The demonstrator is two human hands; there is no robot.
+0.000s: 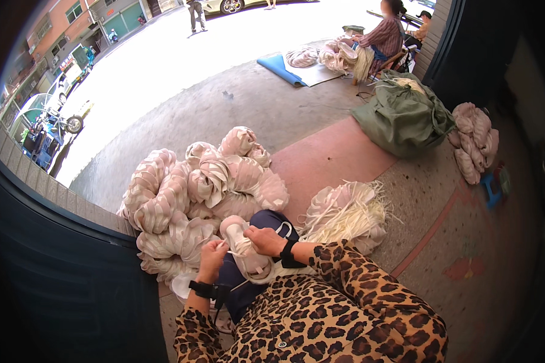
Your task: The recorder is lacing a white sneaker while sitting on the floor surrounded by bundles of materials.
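A pale pink and white shoe upper (246, 249) lies across my lap, over dark blue cloth. My left hand (212, 260) is at its left edge, fingers pinched on a thin white shoelace by the upper's opening. From the other side my right hand (266, 241) is closed on the upper's edge; its fingertips are partly hidden. A white lace loop (286, 229) stands out just beyond the right hand. Beside my right forearm, a bunch of cream laces (352, 213) is spread over more pale pink uppers.
Bundled pink uppers (209, 178) are heaped in front and to the left. A green sack (404, 118), another upper bundle (473, 142) and a small blue stool (492, 189) stand at right. Farther off, a seated person (384, 39) sits by more uppers and a blue mat (281, 71).
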